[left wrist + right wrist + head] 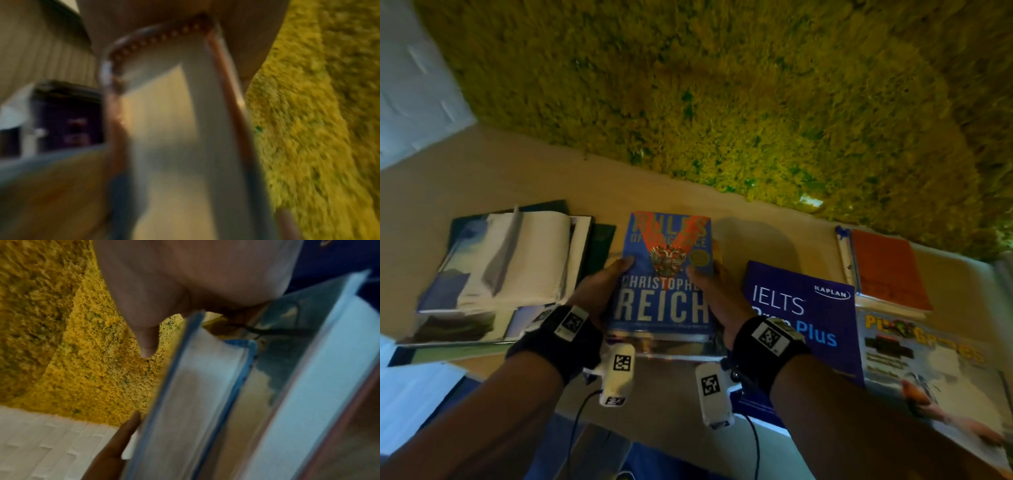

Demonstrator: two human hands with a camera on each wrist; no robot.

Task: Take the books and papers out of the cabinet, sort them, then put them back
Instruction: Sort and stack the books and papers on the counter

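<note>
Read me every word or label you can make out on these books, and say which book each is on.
"RULES", "CHRISTOPH… REICH": blue novel, both hands holding it; subtitle too blurred.
"KAPLAN", "IELTS", "Plus": purple book; middle word part hidden.
Magazine: title too blurred.
Wrist tags: patterns only.

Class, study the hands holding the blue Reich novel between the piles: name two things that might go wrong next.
The left hand and right hand grip the blue novel only at its side edges; the right wrist view shows another book beneath, which may slip out. Set down carelessly, it could knock the loose open-paged pile alongside.
</note>
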